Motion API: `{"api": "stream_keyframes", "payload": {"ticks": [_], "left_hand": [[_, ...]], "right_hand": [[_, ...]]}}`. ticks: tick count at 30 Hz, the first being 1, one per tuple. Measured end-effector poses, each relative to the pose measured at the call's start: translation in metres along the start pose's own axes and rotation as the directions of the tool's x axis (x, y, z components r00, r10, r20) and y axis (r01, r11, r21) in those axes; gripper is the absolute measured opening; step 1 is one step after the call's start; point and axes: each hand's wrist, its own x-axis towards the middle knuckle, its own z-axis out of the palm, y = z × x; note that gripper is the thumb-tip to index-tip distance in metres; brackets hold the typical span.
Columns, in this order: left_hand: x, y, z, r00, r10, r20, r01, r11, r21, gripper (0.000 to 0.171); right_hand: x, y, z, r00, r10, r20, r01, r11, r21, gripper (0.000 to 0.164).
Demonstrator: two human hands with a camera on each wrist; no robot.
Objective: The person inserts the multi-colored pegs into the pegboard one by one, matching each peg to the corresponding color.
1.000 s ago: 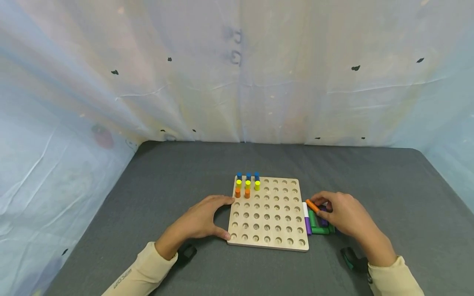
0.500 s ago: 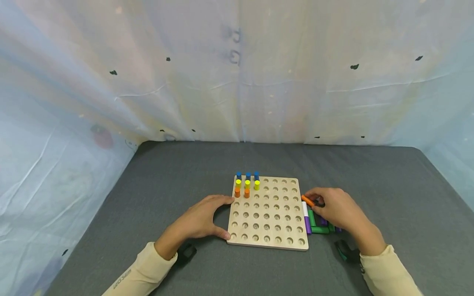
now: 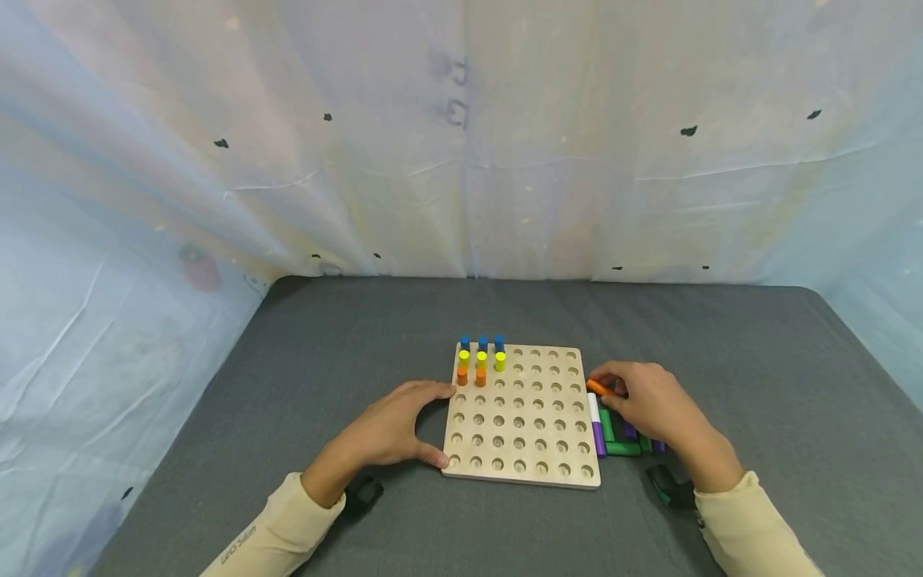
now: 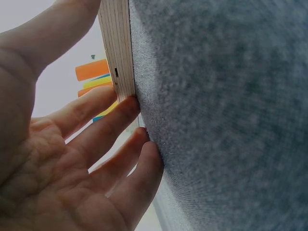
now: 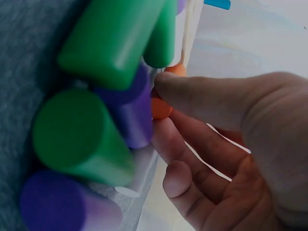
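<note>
A wooden pegboard (image 3: pixel 529 425) with rows of round holes lies on the grey cloth. Upright in its far left corner stand blue pegs (image 3: pixel 482 343), yellow pegs (image 3: pixel 481 360) and two orange pegs (image 3: pixel 462 376). My left hand (image 3: pixel 392 426) touches the board's left edge, fingers extended and thumb by the near corner; the left wrist view shows the fingertips along the wooden edge (image 4: pixel 117 53). Just off the board's right edge, my right hand (image 3: pixel 652 401) pinches an orange peg (image 3: pixel 600 388) between thumb and fingers. The peg is partly hidden by the thumb in the right wrist view.
Against the board's right side lie a white peg (image 3: pixel 594 407) and a purple peg (image 3: pixel 599 441) end to end. Beside them are green pegs (image 3: pixel 623 449) and more purple ones, some under my right hand. A pale curtain (image 3: pixel 534 160) hangs behind the table.
My right hand has shifted left and slightly farther away with the orange peg, from over the loose pegs to the board's right edge. The left hand stays in place.
</note>
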Motion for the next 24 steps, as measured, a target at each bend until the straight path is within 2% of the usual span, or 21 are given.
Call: {"api": "stream_keyframes", "payload": {"ticks": [8,15,24], "left_hand": [[-0.0022,0.0008,-0.0018,1.0,0.008,-0.007,-0.007,1.0,0.003,0.096],[-0.0018,0.0007,-0.0012,1.0,0.01,0.004,-0.01,1.0,-0.006,0.095],[-0.0034,-0.0007,-0.0022,0.998,0.055,-0.002,-0.055,0.998,-0.018,0.095]], "right_hand": [[-0.0042,-0.0021,-0.0078,0.998,-0.031,-0.046,0.034,0.997,0.067,0.04],[-0.0046,-0.0028,-0.0098,0.998,-0.019,-0.06,0.026,0.993,0.118,0.035],[-0.0034,-0.0059,-0.0107,0.995,-0.012,-0.104,0.027,0.988,0.149,0.026]]}}
